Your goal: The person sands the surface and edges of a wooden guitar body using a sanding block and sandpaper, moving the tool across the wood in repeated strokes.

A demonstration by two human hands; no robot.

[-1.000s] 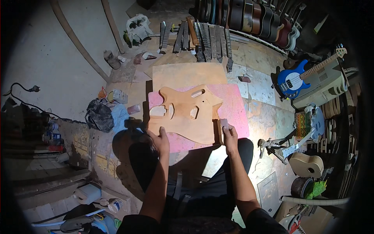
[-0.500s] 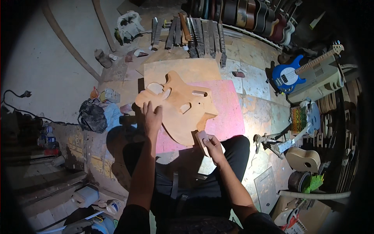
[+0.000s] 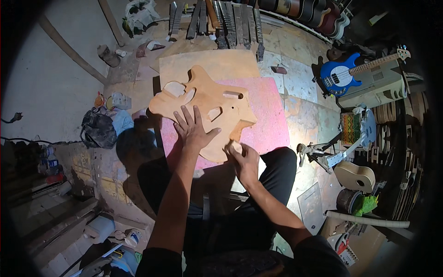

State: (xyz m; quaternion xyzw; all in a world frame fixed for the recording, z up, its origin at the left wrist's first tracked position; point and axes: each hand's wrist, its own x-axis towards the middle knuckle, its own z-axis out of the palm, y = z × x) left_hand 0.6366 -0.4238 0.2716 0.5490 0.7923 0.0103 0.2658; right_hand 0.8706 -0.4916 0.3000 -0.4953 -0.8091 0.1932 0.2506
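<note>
An unfinished electric guitar body (image 3: pixel 213 94) of pale wood, with several routed cavities, lies flat across my front. My left hand (image 3: pixel 193 133) rests on its near left part, fingers spread and palm down. In my right hand (image 3: pixel 246 161) is a small sanding block (image 3: pixel 236 147), gripped between thumb and fingers. The block is at the body's near right edge, just below the notch; my fingers hide its underside, and I cannot tell how it meets the wood.
Under the body lie a pink board (image 3: pixel 267 104) and a tan board (image 3: pixel 221 62). Several guitar necks (image 3: pixel 226 23) lie beyond. At right are a blue bass guitar (image 3: pixel 341 76), a metal stand (image 3: pixel 318 154) and an acoustic guitar body (image 3: pixel 355 177). A black plastic bag (image 3: pixel 98 128) sits left.
My left hand has slid from the body's left edge onto its face, fingers now spread. The sanding block in my right hand has moved up to the body's near right edge.
</note>
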